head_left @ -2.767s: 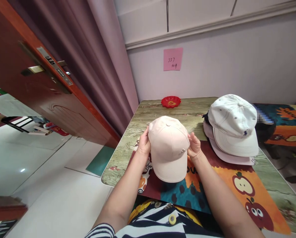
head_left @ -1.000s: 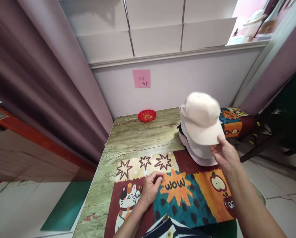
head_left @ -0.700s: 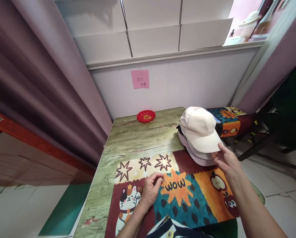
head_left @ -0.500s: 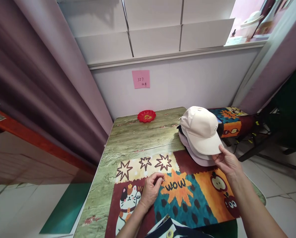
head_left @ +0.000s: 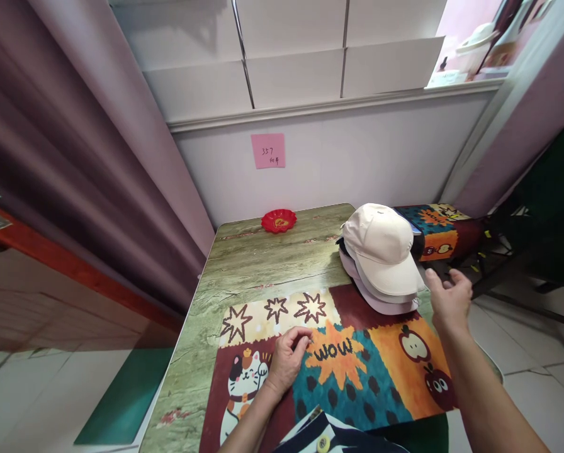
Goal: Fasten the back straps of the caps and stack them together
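A stack of caps stands at the right side of the table, with a cream cap [head_left: 381, 239] on top and a lilac one [head_left: 381, 304] under it. Just right of the brims, my right hand [head_left: 451, 302] is raised, thumb and fingers apart, touching no cap and holding nothing. My left hand [head_left: 289, 358] rests on the patterned mat [head_left: 338, 390], its fingers curled and thumb near the fingertips; nothing shows between them.
A red scalloped dish [head_left: 279, 221] sits near the table's back edge. Behind it is a wall with a pink note [head_left: 268, 151]. Beyond the caps, a second patterned surface [head_left: 437, 236] shows. A dark chair stands at the far right.
My right hand has let go of the cream cap's brim and moved right and slightly up, its fingers opening. The caps and my left hand are nearly unchanged.
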{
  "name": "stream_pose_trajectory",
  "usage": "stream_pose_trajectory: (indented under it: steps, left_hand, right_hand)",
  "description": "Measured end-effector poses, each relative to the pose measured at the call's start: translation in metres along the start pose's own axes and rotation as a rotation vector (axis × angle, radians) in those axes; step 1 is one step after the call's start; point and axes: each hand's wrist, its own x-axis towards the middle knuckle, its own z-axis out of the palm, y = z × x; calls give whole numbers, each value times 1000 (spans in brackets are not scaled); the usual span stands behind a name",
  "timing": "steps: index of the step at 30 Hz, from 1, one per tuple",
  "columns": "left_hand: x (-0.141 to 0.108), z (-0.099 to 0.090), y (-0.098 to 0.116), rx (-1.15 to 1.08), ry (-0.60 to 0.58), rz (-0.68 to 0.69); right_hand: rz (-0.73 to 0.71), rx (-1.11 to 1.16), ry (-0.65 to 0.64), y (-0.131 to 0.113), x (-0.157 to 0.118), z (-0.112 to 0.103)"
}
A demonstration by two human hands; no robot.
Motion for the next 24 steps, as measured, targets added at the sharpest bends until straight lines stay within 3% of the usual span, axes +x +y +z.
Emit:
stream_pose_trajectory:
  steps: [2,5,9,14,24]
  left_hand:
    - [0,1,0,2,3,-1]
    - [0,1,0,-9,0,-8]
    - [-1,1,0,-15,3,-9]
    - [-3,0,0,-13,7,0]
    - [-3,-1,4,5,7,-11]
  right_hand:
    - [-116,-108,75,-27,2,-1]
    - [-376,-163,1,-74,2,9]
    - [-494,-254,-107,-113,1,40]
    - [-577,-378,-102,-115,5,74]
    - [-541,-492,-106,-89,14,95]
